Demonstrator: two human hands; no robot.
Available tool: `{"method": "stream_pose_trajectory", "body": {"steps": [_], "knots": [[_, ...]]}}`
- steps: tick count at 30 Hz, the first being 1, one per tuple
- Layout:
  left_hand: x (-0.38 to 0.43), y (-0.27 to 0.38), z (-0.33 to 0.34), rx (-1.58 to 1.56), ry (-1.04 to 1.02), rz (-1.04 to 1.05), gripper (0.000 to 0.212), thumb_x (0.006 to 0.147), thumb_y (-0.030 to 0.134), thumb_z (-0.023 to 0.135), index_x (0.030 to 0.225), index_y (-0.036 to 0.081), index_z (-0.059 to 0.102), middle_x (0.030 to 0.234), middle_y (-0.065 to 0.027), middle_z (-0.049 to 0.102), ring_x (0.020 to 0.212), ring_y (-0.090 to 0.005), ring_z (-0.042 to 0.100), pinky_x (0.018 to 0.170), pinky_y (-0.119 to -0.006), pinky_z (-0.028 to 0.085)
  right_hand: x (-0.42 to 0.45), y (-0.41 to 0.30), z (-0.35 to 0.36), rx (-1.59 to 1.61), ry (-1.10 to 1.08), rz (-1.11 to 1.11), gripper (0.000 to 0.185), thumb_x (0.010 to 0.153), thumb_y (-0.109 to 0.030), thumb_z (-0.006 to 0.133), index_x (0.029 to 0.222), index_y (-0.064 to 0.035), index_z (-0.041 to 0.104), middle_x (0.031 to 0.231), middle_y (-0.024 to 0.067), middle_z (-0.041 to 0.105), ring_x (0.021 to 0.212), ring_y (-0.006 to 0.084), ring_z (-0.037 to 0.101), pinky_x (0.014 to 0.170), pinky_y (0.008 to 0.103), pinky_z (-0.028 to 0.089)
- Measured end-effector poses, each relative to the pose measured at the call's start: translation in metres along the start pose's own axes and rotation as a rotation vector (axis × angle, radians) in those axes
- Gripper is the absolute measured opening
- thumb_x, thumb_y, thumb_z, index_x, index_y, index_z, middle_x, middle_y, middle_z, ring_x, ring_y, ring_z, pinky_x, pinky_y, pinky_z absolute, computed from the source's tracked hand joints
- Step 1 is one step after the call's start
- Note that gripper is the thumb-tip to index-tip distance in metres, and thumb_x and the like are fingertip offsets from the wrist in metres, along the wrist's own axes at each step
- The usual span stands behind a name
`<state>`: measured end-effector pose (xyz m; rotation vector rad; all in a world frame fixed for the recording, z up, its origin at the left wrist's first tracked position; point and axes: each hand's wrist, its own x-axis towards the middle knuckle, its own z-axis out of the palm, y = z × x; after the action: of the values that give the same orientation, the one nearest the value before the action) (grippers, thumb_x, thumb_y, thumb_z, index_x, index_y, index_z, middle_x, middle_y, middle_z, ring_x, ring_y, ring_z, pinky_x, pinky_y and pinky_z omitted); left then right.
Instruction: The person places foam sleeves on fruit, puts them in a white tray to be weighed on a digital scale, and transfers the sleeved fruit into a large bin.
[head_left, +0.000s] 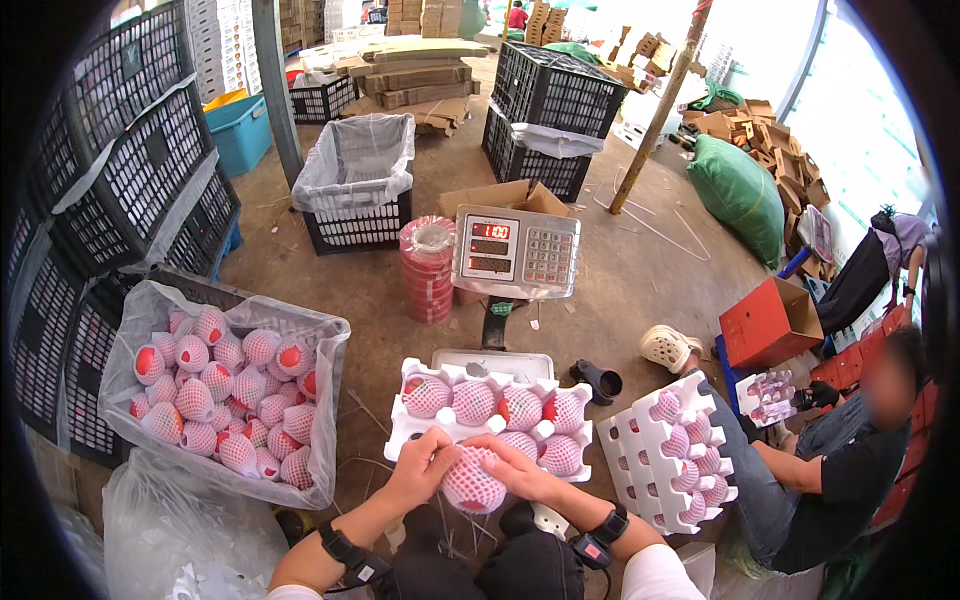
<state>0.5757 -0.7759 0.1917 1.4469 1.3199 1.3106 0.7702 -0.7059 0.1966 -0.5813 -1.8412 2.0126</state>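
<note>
Between my left hand and my right hand is a round fruit in a pink foam net, with fingers of both hands on its upper sides. Just beyond, a white foam tray holds several netted fruits in two rows; part of its near row is hidden by my hands. The tray rests by the metal platform of a digital scale with a lit red display. To the left stands a crate with a plastic liner, full of netted fruits.
Tilted foam trays with netted fruits stand at the right, beside a seated co-worker. Red tape rolls are stacked left of the scale. A lined black crate, stacked crates and a metal post stand farther off.
</note>
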Motion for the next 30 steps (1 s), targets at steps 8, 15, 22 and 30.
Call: {"method": "stream_pose_trajectory", "body": {"steps": [8, 15, 22, 30], "knots": [[-0.007, -0.036, 0.005, -0.477, -0.184, -0.228, 0.032, 0.096, 0.029, 0.051, 0.117, 0.008, 0.040, 0.118, -0.0106, 0.047, 0.098, -0.0139, 0.051, 0.085, -0.027, 0.044, 0.000, -0.005, 0.000, -0.244, -0.052, -0.208, 0.039, 0.096, -0.027, 0.047, 0.130, -0.0067, 0.044, 0.113, 0.0148, 0.057, 0.104, 0.0247, 0.057, 0.093, 0.0346, 0.041], [-0.017, 0.000, -0.006, -0.880, -0.525, -0.682, 0.074, 0.090, 0.061, 0.045, 0.144, 0.014, 0.025, 0.136, -0.0083, 0.041, 0.126, -0.0216, 0.045, 0.102, -0.042, 0.042, 0.000, -0.014, 0.005, -0.698, -0.035, -0.558, 0.044, 0.089, -0.034, 0.059, 0.121, -0.0060, 0.050, 0.117, 0.0141, 0.051, 0.110, 0.0325, 0.050, 0.095, 0.0410, 0.039], [-0.026, 0.026, 0.023, -0.846, -0.536, -0.805, 0.093, 0.074, 0.019, 0.078, 0.145, 0.016, 0.019, 0.135, -0.0066, 0.040, 0.122, -0.0214, 0.048, 0.102, -0.041, 0.042, -0.045, -0.005, -0.010, -0.635, 0.095, -0.593, 0.039, 0.091, -0.032, 0.056, 0.122, -0.0087, 0.053, 0.123, 0.0152, 0.049, 0.112, 0.0343, 0.048, 0.098, 0.0418, 0.038], [-0.024, 0.018, 0.055, -0.488, -0.549, -0.705, 0.088, 0.071, 0.023, 0.079, 0.141, 0.006, 0.029, 0.131, -0.0100, 0.046, 0.120, -0.0201, 0.047, 0.102, -0.035, 0.038, -0.087, 0.026, -0.013, -0.256, 0.147, -0.388, 0.061, 0.091, -0.031, 0.058, 0.139, -0.0035, 0.034, 0.138, 0.0207, 0.035, 0.130, 0.0334, 0.036, 0.108, 0.0409, 0.029]]}}
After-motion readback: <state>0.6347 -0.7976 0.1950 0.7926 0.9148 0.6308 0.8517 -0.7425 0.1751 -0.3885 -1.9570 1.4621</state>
